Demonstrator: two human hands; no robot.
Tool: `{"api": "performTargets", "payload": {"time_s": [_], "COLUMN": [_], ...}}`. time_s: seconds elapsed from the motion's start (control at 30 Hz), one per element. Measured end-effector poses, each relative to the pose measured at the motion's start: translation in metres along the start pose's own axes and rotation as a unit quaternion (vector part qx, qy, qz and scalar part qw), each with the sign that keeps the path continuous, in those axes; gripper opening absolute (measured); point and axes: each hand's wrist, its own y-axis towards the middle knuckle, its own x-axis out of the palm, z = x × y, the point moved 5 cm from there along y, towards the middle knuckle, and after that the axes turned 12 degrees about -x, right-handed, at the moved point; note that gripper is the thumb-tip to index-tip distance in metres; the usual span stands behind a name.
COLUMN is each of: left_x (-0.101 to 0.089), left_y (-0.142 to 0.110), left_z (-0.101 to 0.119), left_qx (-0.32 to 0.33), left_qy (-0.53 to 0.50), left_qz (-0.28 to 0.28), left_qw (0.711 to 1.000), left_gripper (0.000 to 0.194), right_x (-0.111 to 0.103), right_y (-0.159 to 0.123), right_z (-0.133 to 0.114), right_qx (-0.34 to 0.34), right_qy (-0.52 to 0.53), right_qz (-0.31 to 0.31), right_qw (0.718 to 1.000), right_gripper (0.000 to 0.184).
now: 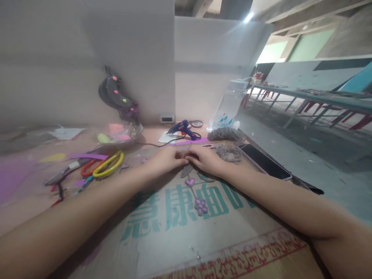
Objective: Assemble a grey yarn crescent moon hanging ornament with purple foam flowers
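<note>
The left hand (pixel 170 157) and the right hand (pixel 205 157) are close together over the middle of the desk (pixel 162 252). Their fingertips meet and pinch the top end of a gray string (pixel 192 191). The string runs from there toward the person, over big green writing on the desk. I cannot tell if it hangs or lies flat.

The biggest thing is the pale wall (pixel 130 42) behind the desk. Far off on the right stands a long desk (pixel 293 94) with bits on it. At the back of the near desk is a tall, see-through bottle (pixel 228 104) with a blue boat picture. A gray curved thing (pixel 112 91) with bright dots is by the wall on the left. A phone (pixel 266 162) lies near the right arm. A clear bowl (pixel 137 135) of pink and yellow pieces is at the back left, and scissors (pixel 62 174) with red and yellow handles lie in front of it. Gray yarn (pixel 225 134) sits just past the right hand. A blue glue gun (pixel 182 127) lies behind both hands, near a small white box (pixel 167 118). Smallest are the purple and gray flower (pixel 200 207) at the string's low end and the purple heart (pixel 190 182) higher up.
</note>
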Motion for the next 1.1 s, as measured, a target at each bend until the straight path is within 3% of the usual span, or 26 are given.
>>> {"api": "performTargets", "payload": {"time_s": [0.13, 0.23, 0.3, 0.4, 0.5, 0.67, 0.83, 0.97, 1.07, 1.1], "left_x": [0.008, 0.014, 0.014, 0.012, 0.012, 0.012, 0.012, 0.012, 0.01, 0.01], "left_y": [0.002, 0.0, -0.001, -0.002, -0.001, 0.0, 0.001, 0.001, 0.001, 0.001], "left_z": [-0.004, -0.009, -0.011, -0.01, -0.009, -0.009, -0.01, -0.011, -0.011, -0.011], "left_qx": [0.017, 0.015, 0.013, 0.019, 0.025, 0.032, 0.019, 0.0, 0.001, 0.004], "left_qy": [-0.042, -0.068, -0.066, -0.054, -0.051, -0.055, -0.072, -0.098, -0.099, -0.098], "left_qz": [0.043, 0.034, 0.031, 0.047, 0.053, 0.051, 0.037, 0.023, 0.02, 0.02], "left_qw": [0.998, 0.997, 0.997, 0.997, 0.997, 0.997, 0.996, 0.995, 0.995, 0.995], "left_gripper": [0.037, 0.031, 0.027, 0.026, 0.024, 0.023, 0.024, 0.026, 0.027, 0.027], "right_x": [-0.005, -0.029, -0.05, -0.07, -0.069, -0.052, -0.04, -0.053, -0.084, -0.097], "right_y": [0.002, 0.009, 0.014, 0.015, 0.005, -0.008, -0.007, -0.002, 0.002, 0.002], "right_z": [-0.005, -0.005, 0.002, 0.024, 0.05, 0.07, 0.063, 0.064, 0.062, 0.058], "right_qx": [-0.006, 0.037, 0.079, 0.136, 0.145, 0.104, 0.061, 0.087, 0.135, 0.15], "right_qy": [0.015, 0.004, -0.018, -0.073, -0.133, -0.146, -0.203, -0.285, -0.31, -0.297], "right_qz": [0.012, 0.056, 0.055, -0.027, -0.144, -0.191, -0.191, -0.171, -0.083, -0.019], "right_qw": [1.0, 0.998, 0.995, 0.988, 0.97, 0.965, 0.958, 0.939, 0.937, 0.943], "right_gripper": [0.018, 0.042, 0.033, 0.021, 0.023, 0.024, 0.03, 0.031, 0.038, 0.039]}}
